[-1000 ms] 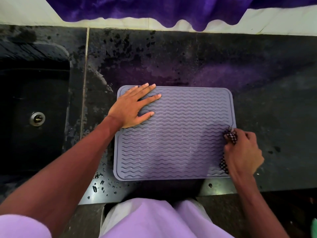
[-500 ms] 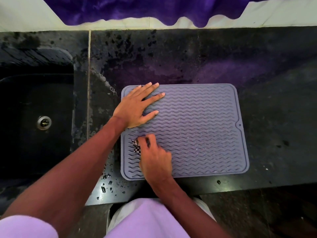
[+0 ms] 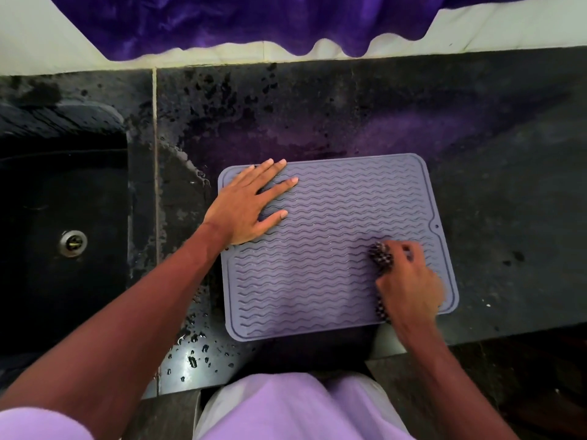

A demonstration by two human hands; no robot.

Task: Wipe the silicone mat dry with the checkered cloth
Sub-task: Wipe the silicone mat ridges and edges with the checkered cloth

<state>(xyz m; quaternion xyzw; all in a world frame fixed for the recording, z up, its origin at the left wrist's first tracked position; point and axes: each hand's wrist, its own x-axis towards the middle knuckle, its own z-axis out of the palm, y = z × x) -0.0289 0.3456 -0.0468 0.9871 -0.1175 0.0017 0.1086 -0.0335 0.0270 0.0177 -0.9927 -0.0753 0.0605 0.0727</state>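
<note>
The left hand [image 3: 247,206] lies flat and open on the silicone mat [image 3: 333,249], I think to stop it sliding on the counter [image 3: 492,185]. The right hand [image 3: 409,287] squeezes the bunched checkered cloth [image 3: 381,257], rubbing near the mat's right side.

A dark stone countertop [image 3: 381,100] carries scattered water droplets [image 3: 197,354] near its front edge. A black sink [image 3: 63,201] with a metal drain [image 3: 73,243] sits at left. Purple fabric [image 3: 238,23] hangs against the pale wall [image 3: 38,42].
</note>
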